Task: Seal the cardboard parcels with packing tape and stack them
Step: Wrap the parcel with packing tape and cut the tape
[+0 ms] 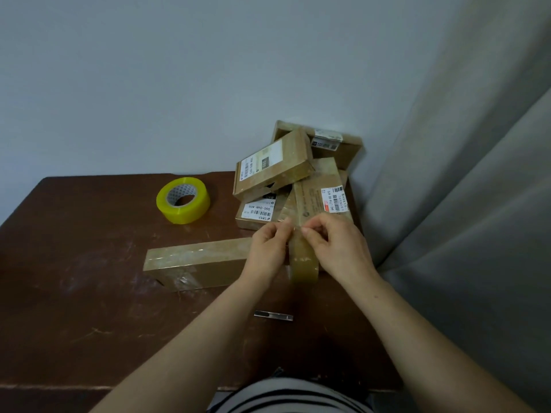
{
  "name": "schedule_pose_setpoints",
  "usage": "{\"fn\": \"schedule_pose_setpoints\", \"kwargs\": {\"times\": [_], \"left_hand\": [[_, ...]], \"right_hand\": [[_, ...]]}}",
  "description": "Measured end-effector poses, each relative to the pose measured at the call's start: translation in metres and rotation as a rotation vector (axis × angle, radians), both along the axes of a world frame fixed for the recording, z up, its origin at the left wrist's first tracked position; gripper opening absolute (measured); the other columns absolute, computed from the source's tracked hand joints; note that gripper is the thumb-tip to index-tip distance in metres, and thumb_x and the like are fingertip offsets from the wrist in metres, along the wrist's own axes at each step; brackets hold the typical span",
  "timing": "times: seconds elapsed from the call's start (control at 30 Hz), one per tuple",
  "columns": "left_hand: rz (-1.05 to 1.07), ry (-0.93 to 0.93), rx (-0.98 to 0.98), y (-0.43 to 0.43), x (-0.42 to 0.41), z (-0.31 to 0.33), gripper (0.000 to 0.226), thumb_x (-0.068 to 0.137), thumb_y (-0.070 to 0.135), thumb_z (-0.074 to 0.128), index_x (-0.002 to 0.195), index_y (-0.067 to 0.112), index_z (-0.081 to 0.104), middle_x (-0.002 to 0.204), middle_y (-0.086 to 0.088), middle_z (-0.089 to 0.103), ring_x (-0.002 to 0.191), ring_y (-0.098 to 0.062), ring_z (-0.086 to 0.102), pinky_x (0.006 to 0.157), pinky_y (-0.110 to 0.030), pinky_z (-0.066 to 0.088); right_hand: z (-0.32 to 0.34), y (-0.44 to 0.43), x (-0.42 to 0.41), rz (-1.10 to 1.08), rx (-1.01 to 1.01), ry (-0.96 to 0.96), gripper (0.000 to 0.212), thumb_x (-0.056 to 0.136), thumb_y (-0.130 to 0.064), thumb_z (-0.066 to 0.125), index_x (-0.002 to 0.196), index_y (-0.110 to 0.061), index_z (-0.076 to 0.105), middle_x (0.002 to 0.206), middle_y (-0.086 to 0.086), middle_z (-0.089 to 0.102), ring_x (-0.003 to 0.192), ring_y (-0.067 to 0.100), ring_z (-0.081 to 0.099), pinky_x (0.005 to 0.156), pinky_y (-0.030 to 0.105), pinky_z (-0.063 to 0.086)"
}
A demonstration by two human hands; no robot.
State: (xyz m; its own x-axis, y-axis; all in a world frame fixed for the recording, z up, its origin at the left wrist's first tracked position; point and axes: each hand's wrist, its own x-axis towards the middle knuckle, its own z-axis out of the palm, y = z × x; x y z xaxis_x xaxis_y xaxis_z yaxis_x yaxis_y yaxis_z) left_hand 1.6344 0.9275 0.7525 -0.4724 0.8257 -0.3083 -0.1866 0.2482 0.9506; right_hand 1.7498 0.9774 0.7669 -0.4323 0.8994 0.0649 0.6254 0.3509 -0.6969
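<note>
Tape strip (pixel 303 263) hung from both hands, left hand (pixel 267 248) and right hand (pixel 338 245) each pinching its top edge, over the right end of the long parcel (pixel 193 259) lying flat mid-bench. Other parcels (pixel 274 165) sat heaped loosely at the back right corner of the bench (pixel 74 293), with the yellow tape roll (pixel 183 200) to their left. Small metal tool (pixel 273 316) lay nearer the front edge, apart from the rest

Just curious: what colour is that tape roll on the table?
Translucent yellow tape roll, white core; seen in the head view.
</note>
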Motion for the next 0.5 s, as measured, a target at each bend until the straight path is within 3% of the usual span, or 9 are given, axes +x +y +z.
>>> {"fn": "schedule_pose_setpoints", "kwargs": {"times": [0.1,0.17,0.23,0.3,0.43,0.5], "left_hand": [[0.052,0.004,-0.008,0.001,0.004,0.001,0.013,0.094,0.023,0.059,0.088,0.013,0.054,0.064,0.004,0.057,0.056,-0.009,0.051,0.047,-0.017,0.042],[0.074,-0.001,-0.013,0.002,0.003,0.002,0.021,0.093,0.013,0.058,0.107,0.022,0.046,0.073,0.004,0.059,0.059,-0.006,0.056,0.049,-0.019,0.046],[-0.036,0.077,0.06,-0.002,0.0,0.002,0.029,0.095,0.003,0.047,0.106,0.03,0.048,0.054,0.011,0.056,0.042,-0.002,0.047,0.038,-0.017,0.039],[-0.155,0.152,0.112,-0.007,-0.001,0.001,0.037,0.094,-0.001,0.043,0.102,0.032,0.056,0.047,0.011,0.05,0.04,-0.004,0.041,0.038,-0.016,0.035],[-0.248,0.286,0.191,-0.013,0.002,-0.008,0.018,0.094,0.009,0.056,0.095,0.026,0.059,0.069,-0.001,0.058,0.059,-0.013,0.047,0.054,-0.024,0.039],[-0.261,0.311,0.203,-0.013,0.003,-0.012,0.01,0.093,0.012,0.059,0.09,0.022,0.059,0.07,-0.003,0.058,0.06,-0.01,0.047,0.056,-0.023,0.038]], "right_hand": [[-0.001,-0.002,0.002,-0.024,-0.048,0.036,0.011,0.089,-0.029,0.064,0.082,-0.032,0.056,0.088,-0.011,0.061,0.085,0.01,0.057,0.072,0.024,0.041],[-0.003,-0.004,0.004,-0.026,-0.075,0.05,0.012,0.089,-0.028,0.065,0.081,-0.032,0.056,0.083,-0.014,0.058,0.084,0.01,0.058,0.074,0.026,0.044],[-0.005,-0.004,0.006,-0.021,-0.117,0.066,0.012,0.089,-0.027,0.065,0.081,-0.032,0.058,0.079,-0.016,0.058,0.085,0.012,0.061,0.076,0.03,0.049],[-0.005,-0.001,0.009,-0.022,-0.157,0.078,0.01,0.089,-0.026,0.065,0.082,-0.032,0.06,0.082,-0.012,0.063,0.086,0.014,0.062,0.078,0.035,0.051],[-0.006,0.002,0.016,-0.013,-0.183,0.091,0.006,0.09,-0.028,0.064,0.086,-0.031,0.062,0.087,-0.01,0.063,0.088,0.014,0.061,0.077,0.033,0.05],[-0.007,0.001,0.02,0.009,-0.175,0.098,0.007,0.091,-0.027,0.063,0.086,-0.031,0.061,0.086,-0.011,0.062,0.088,0.012,0.061,0.075,0.03,0.048]]}}
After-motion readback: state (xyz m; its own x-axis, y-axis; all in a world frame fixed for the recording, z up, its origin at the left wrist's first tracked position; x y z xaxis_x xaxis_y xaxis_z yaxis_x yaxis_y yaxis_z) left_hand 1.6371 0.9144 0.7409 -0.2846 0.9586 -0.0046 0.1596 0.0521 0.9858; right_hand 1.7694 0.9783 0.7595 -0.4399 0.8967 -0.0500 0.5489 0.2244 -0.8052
